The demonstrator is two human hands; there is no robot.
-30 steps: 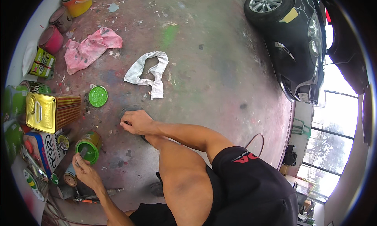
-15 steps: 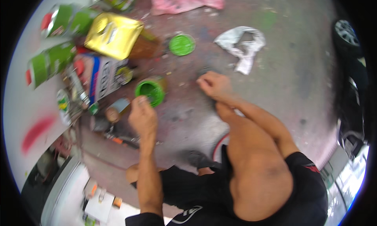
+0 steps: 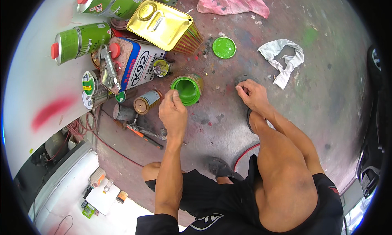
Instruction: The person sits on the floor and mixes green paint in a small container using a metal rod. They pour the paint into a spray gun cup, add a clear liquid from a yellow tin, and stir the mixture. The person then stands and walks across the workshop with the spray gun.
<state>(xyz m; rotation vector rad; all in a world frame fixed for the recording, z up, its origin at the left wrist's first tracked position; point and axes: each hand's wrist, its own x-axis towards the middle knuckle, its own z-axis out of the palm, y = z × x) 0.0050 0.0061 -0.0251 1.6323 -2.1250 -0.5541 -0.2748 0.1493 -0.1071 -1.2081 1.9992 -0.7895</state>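
An opened can of green paint (image 3: 188, 91) stands on the floor before me, its rim and inside coated green. My left hand (image 3: 173, 114) is at the can's near left rim, fingers pinched together; what they hold, if anything, is hidden. My right hand (image 3: 252, 94) hangs in front of my right shoe (image 3: 245, 77), its fingers loosely curled and no object showing in them. Beyond the paint can lies its round green-smeared lid (image 3: 224, 47).
Left stand a gold square tin (image 3: 163, 26), green cans with red caps (image 3: 77, 43), a thinner tin (image 3: 141, 63) and a spray gun (image 3: 108, 67). A small can (image 3: 147, 102) and an orange-handled tool (image 3: 143, 136) lie nearer. A white rag (image 3: 286, 57) and pink cloth (image 3: 232, 2) lie beyond.
The view has shifted left, so things appear further right. My left hand remains beside the paint can, its fingertips now by the near left rim. The right hand stays curled by the shoe.
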